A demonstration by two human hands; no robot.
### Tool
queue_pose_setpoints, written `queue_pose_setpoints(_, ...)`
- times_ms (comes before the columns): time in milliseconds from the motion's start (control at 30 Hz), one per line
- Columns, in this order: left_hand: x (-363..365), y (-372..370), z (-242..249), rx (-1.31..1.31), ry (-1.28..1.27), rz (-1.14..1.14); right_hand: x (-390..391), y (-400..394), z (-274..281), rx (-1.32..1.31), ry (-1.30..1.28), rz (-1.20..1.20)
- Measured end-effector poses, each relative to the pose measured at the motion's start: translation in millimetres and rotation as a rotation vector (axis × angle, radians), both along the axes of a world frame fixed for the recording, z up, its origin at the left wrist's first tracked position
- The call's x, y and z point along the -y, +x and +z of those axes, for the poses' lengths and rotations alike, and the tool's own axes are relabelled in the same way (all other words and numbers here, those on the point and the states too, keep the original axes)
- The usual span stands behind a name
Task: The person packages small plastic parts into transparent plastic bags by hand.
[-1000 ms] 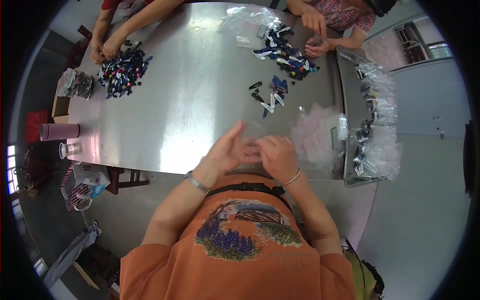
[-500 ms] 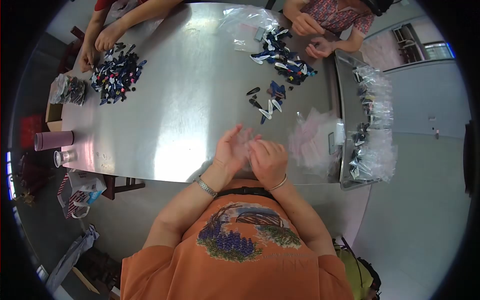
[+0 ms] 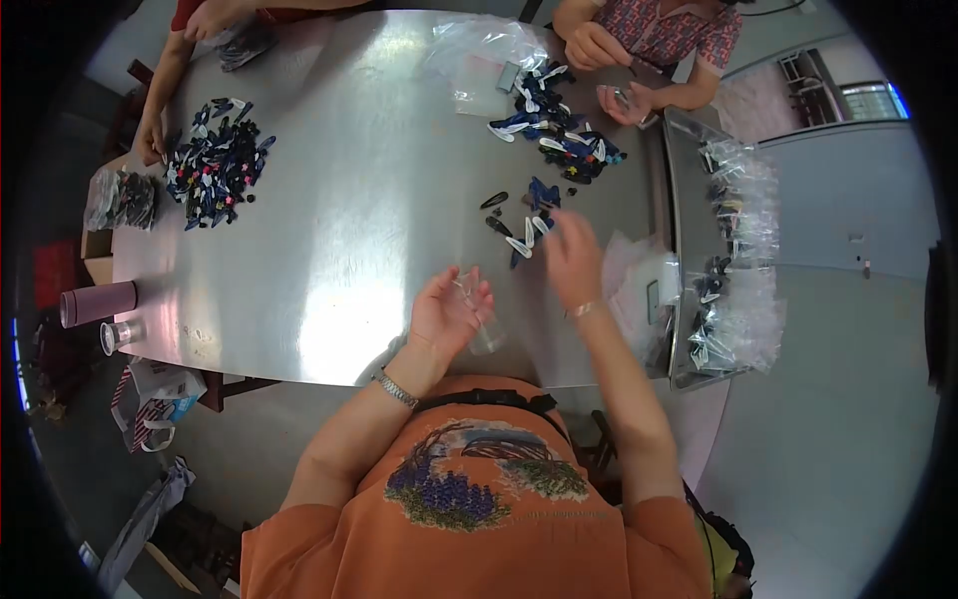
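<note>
1. Small clear bag (image 3: 479, 317) sitting in the left hand (image 3: 447, 311) at the near edge of the metal table (image 3: 349, 220), fingers curled loosely round it, mouth of the bag pointing far-ish. Looks empty, but too see-through to be sure.
2. Big change from half a second back: both hands were bunched together over that bag, now split apart. Right hand (image 3: 571, 258) gone out to the far right, fingers spread and blurred, hovering right by the little cluster of hair clips (image 3: 524, 222). Nothing held in it as far as can be made out.
3. Reads like bag-opening done and clip-fetching started. Just a guess though.
4. Stack of pinkish clear bags (image 3: 639, 285) lying just right of the right wrist, tray of packed bags (image 3: 733, 250) beyond that along the right edge.
5. Further out: bigger clip pile (image 3: 554, 120) at the far side by another person's hands (image 3: 599, 48), another heap (image 3: 212, 165) far left with a third person's hand (image 3: 150, 140) at it.
6. Pink bottle (image 3: 97, 302) at the near left corner.
</note>
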State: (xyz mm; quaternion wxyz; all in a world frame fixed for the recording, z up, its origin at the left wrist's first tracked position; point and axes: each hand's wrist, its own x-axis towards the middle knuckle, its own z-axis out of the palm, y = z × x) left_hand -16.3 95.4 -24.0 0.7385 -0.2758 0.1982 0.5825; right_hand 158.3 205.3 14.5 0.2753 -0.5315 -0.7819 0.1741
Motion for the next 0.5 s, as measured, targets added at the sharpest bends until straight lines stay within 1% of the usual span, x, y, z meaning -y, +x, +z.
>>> queue_pose_setpoints(67,-0.4,1.3,1.4,-0.009,-0.016,-0.011,-44.1,12.2,-22.5,0.221,0.112,0.010)
queue_pose_setpoints(100,-0.1,1.8,1.9,-0.016,-0.031,-0.023,-55.6,16.0,-31.5,0.217,0.109,0.014)
queue_pose_setpoints(167,0.0,0.9,2.5,-0.020,-0.025,-0.012,-70.2,17.5,-43.4,0.235,0.073,0.123)
queue_pose_setpoints(200,-0.6,0.1,2.7,-0.018,-0.016,-0.006,-70.3,14.9,-44.2,0.233,0.071,0.129)
queue_pose_setpoints(267,-2.5,-0.5,2.0,-0.030,-0.027,-0.011,-64.6,12.5,-45.6,0.204,-0.100,0.041)
queue_pose_setpoints(300,-2.9,-0.1,1.6,-0.042,-0.037,-0.023,-60.9,11.7,-46.8,0.207,-0.103,0.048)
queue_pose_setpoints(367,-4.4,1.9,0.6,-0.036,-0.041,-0.019,-52.6,10.3,-49.3,0.015,-0.166,-0.005)
queue_pose_setpoints(400,-5.5,2.2,0.6,-0.034,-0.039,-0.022,-50.5,9.6,-47.8,0.017,-0.170,-0.003)
queue_pose_setpoints(467,-7.7,2.1,1.4,-0.028,-0.040,-0.018,-47.0,10.3,-43.1,-0.031,-0.283,-0.060)
queue_pose_setpoints(500,-9.2,2.5,2.1,-0.022,-0.038,-0.015,-44.5,10.4,-39.6,-0.027,-0.284,-0.060)
